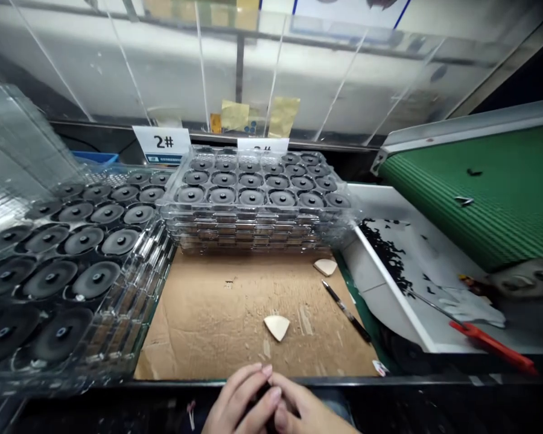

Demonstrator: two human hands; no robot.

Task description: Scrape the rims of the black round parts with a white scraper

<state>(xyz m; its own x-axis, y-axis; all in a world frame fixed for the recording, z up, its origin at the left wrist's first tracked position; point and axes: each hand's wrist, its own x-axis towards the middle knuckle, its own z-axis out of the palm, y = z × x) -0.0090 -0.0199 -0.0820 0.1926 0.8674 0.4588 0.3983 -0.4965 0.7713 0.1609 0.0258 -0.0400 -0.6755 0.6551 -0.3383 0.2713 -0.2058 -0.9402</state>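
Observation:
At the front edge of the table, my left hand (pixel 239 402) and my right hand (pixel 310 410) meet with fingertips together. Both are closed, their fingers curled around something dark that is mostly hidden between them. Just beyond lies a small cream-coloured wedge-shaped piece (pixel 277 327) with rounded edges, on a cardboard sheet (pixel 199 325). A second such wedge-shaped piece (pixel 325 267) rests farther back at the right side of the cardboard. Beside it a black pen (pixel 346 311) lies at a slant.
Stacked clear plastic trays (pixel 253 214) with round black parts stand behind the cardboard; more such trays (pixel 122 274) fill the left. At right, a white bin (pixel 389 289) holds small black pieces and a red-handled tool (pixel 493 346). A green conveyor belt (pixel 493 199) rises behind it.

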